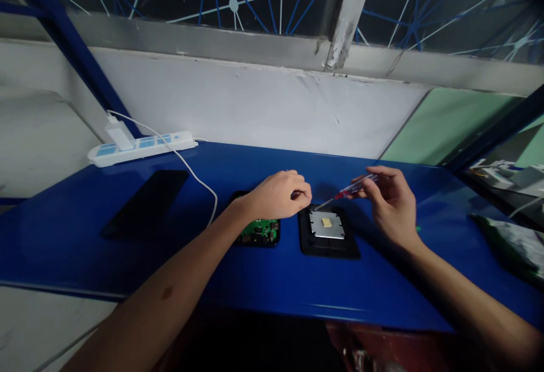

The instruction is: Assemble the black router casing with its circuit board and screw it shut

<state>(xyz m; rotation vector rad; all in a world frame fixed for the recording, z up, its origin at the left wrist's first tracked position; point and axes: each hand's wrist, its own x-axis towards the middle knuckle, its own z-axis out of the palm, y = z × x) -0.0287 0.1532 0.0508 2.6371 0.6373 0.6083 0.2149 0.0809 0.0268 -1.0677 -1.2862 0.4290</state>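
My right hand [393, 205] grips a screwdriver [355, 186] with a clear and red handle. Its thin shaft slants down to the left, and the tip is at the upper left corner of a silver metal plate [321, 226]. That plate, with a small pale yellow pad [326, 222] on it, lies on a square black cover [329, 249]. My left hand [283, 193] is closed with curled fingers, just left of the cover; what it may hold is hidden. Beneath my left wrist lies a green circuit board [263, 227] in a black case, partly covered.
A dark phone-like slab [147, 202] lies on the left of the blue table [272, 281]. Behind it a white power strip [144, 148] holds a plugged charger [120, 134], its white cable [191, 171] trailing forward. A shiny plastic bag [514, 244] rests at the right edge.
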